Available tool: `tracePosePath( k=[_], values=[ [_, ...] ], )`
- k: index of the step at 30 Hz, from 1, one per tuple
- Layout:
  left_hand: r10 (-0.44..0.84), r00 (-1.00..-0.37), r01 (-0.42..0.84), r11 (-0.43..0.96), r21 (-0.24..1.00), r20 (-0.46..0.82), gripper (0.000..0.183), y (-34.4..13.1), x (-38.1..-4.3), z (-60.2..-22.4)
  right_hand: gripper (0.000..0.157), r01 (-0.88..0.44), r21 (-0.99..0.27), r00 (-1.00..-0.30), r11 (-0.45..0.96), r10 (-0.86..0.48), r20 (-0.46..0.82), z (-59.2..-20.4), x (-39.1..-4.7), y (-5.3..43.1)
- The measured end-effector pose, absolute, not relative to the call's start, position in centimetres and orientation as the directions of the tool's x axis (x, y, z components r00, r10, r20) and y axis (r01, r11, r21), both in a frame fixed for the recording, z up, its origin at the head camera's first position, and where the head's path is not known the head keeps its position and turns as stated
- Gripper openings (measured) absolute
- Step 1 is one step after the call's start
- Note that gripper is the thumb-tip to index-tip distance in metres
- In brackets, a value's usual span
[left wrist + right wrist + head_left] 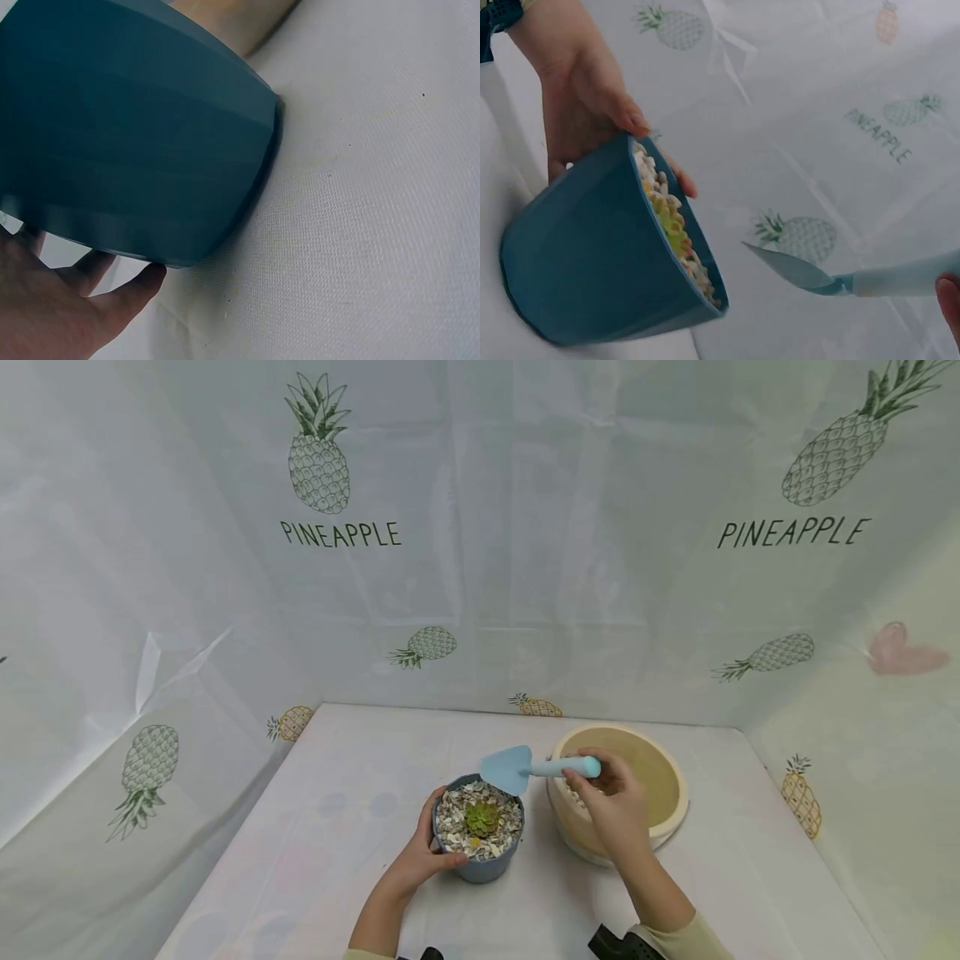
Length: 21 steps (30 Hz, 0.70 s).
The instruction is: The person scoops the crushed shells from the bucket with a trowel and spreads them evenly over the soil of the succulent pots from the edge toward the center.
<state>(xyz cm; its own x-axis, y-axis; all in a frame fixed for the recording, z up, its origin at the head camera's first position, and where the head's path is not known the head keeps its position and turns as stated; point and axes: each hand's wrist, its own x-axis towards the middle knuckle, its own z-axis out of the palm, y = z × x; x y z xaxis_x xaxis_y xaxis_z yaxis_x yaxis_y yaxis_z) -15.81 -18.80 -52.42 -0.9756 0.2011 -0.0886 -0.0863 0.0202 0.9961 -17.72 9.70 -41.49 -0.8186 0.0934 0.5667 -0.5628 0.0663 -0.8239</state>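
A blue plant pot [489, 870] stands on the table, filled with pale stones [453, 817] around a small green succulent [482, 818]. My left hand [414, 862] grips this pot from the left, thumb near the front rim and fingers along its side. From below in the left wrist view, the fingers [135, 294] touch the pot's wall. My right hand [621, 806] holds a light-blue trowel [506, 769] by its handle. The blade points left and overlaps the pot's far rim in the head view; the right wrist view shows it apart from the stones.
A large cream-coloured pot [678, 802] stands right of the blue one, with some pale stones showing inside its left part beneath the trowel's handle. A white cloth covers the table [330, 860]. Sheets printed with pineapples [525, 568] hang behind and at both sides.
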Motion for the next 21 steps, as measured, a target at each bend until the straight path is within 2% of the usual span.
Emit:
tracePosePath(
  k=[3,8,14,18,21],
  values=[
    [0.204,-0.975,-0.090,0.023,0.996,-0.093,0.112,-18.7,-15.9,-52.3,0.028,-0.597,-0.802,-0.790,0.000,0.169,0.589,-41.8,-17.6,11.2],
    [0.198,-0.976,-0.087,0.019,0.996,-0.089,0.113,-18.7,-15.8,-52.3,0.030,-0.661,-0.750,-0.707,0.011,0.326,0.628,-42.3,-17.5,13.5],
    [0.204,-0.975,-0.087,0.007,0.996,-0.086,0.114,-18.7,-15.7,-52.2,0.031,-0.716,-0.696,-0.608,-0.045,0.529,0.592,-43.1,-17.1,15.4],
    [0.201,-0.975,-0.088,0.034,0.996,-0.093,0.112,-18.7,-15.7,-52.2,0.033,-0.793,-0.606,-0.518,-0.062,0.591,0.618,-44.1,-17.0,16.4],
    [0.194,-0.976,-0.081,0.069,0.994,-0.093,0.112,-18.8,-15.6,-52.1,0.033,-0.816,-0.577,-0.482,-0.032,0.590,0.648,-44.8,-17.0,17.2]
  ],
)
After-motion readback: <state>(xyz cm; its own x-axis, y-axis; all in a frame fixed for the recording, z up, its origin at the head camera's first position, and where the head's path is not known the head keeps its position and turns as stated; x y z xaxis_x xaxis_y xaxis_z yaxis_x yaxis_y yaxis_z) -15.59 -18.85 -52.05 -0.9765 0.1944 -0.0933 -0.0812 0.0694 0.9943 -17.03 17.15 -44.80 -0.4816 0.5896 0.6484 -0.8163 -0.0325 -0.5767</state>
